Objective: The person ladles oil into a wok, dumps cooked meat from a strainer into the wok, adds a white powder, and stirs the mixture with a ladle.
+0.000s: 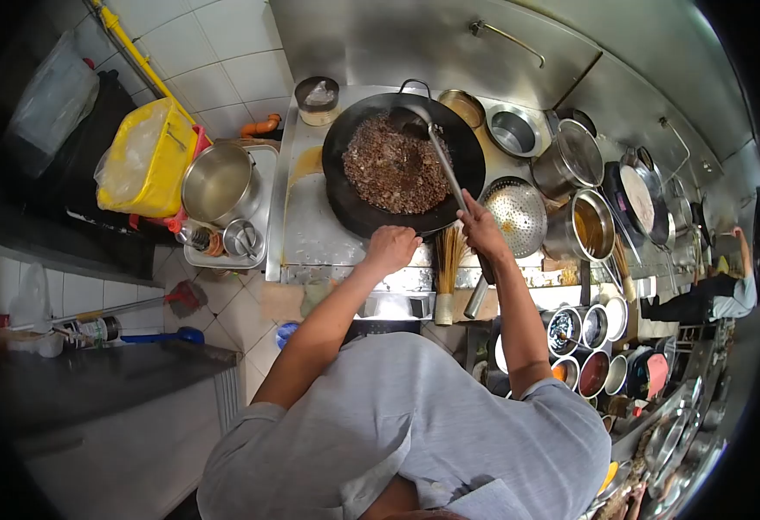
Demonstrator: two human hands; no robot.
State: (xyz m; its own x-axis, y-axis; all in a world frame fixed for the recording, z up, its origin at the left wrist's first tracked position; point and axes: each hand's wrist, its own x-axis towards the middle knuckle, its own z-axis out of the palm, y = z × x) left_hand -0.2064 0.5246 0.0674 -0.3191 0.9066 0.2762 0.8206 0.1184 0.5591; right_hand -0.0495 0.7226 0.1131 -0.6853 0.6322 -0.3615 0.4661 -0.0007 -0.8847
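A large black wok (469,147) sits on the steel stove, full of dark brown minced food (389,173) with small bits in it. My left hand (391,250) is closed at the wok's near edge, its fingers curled over the rim or a handle there; the hand covers the exact spot. With my right hand (482,232) I grip the long handle of a ladle (443,160). Its dark bowl rests among the food toward the far side of the wok. Just right of the wok lies a perforated strainer (516,217), near my right hand.
A bamboo wok brush (448,269) stands at the stove's front edge. Pots (590,227) and pans crowd the right, with several sauce containers (595,374) below. On the left are a steel pot (218,182) and a yellow bin (144,160). Another person (727,295) stands far right.
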